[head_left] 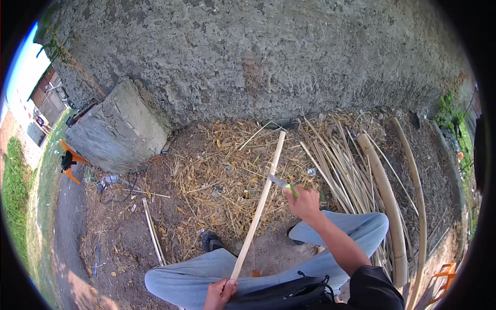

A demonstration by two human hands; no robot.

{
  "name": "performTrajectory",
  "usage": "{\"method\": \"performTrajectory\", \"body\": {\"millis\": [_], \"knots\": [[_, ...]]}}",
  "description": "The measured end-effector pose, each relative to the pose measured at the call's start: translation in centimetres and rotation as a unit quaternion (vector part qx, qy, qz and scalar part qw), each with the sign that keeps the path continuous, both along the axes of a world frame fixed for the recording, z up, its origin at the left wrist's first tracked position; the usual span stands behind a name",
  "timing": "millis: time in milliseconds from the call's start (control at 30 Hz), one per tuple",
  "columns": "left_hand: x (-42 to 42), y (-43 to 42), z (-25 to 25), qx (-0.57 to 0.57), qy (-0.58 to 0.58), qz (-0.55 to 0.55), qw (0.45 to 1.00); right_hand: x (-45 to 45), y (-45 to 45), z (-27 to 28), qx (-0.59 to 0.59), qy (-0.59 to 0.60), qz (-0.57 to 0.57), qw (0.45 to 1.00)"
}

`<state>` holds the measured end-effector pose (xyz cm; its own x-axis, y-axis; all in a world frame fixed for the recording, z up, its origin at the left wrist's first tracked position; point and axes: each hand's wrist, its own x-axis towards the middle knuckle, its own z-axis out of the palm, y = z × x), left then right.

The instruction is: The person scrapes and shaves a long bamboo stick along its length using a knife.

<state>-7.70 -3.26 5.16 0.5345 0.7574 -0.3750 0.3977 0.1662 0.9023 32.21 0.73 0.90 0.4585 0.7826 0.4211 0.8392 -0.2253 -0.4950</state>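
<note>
A long pale bamboo strip (257,214) runs from my lap up and away over the leaf-strewn ground. My left hand (221,293) is closed around its near end. In my right hand (303,202) is a knife (278,181) with a bright green handle, the fingers wrapped round it. The blade points left and meets the strip in its upper half; a thin curl of shaving (269,166) shows beside the blade. Beyond the knife, the strip's far end stands free. My fingertips on the knife handle are partly hidden.
To the right lie a heap of thin bamboo strips (338,168) and two thick bamboo poles (385,201). A concrete block (124,126) stands at the left against the rough wall (248,62). Another strip (153,232) lies left of my knee. Dry leaves and shavings cover the ground.
</note>
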Motion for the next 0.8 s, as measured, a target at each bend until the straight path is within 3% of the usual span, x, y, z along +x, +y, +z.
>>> {"method": "performTrajectory", "body": {"millis": [33,167,233,300,367,400,433,500,533,600,733,800], "knots": [[-0.4,-0.2,0.2,0.011,-0.015,0.001,1.000,2.4,0.5,-0.8,-0.045,0.056,-0.099,0.992],[-1.6,0.1,0.4,0.026,-0.010,-0.001,1.000,5.4,1.0,-1.9,-0.067,-0.042,-0.109,0.991],[-1.5,0.4,1.4,0.039,0.019,-0.014,0.999,3.0,0.0,-0.4,-0.070,0.040,-0.116,0.990],[-1.5,0.6,1.2,0.012,0.054,-0.007,0.998,2.1,-0.5,-0.7,-0.069,0.047,-0.131,0.988],[-1.9,1.0,0.3,-0.010,0.092,0.000,0.996,1.5,-1.3,-1.7,-0.010,0.243,-0.103,0.965],[-2.5,1.1,-1.3,0.049,0.080,-0.021,0.995,1.5,-1.9,-3.2,-0.022,0.372,-0.087,0.924],[-2.5,1.2,-1.7,0.107,0.068,-0.042,0.991,0.4,-2.4,-3.5,-0.020,0.372,-0.084,0.924],[-2.3,1.3,-1.8,0.124,0.119,-0.070,0.983,-2.2,-3.1,-3.5,0.060,0.540,-0.040,0.838],[-2.0,1.3,-1.4,0.138,0.170,-0.100,0.971,-3.3,-3.5,-2.3,0.060,0.541,-0.039,0.838],[-1.1,1.5,-0.3,0.182,0.174,-0.111,0.962,-5.2,-4.1,-0.1,0.019,0.627,-0.082,0.774],[-0.7,1.5,-0.7,0.261,0.178,-0.085,0.945,-6.8,-4.7,-2.1,0.074,0.640,-0.064,0.762],[-0.5,1.7,0.3,0.277,0.186,-0.087,0.939,-6.8,-4.7,-4.8,0.116,0.487,-0.046,0.864]]}}
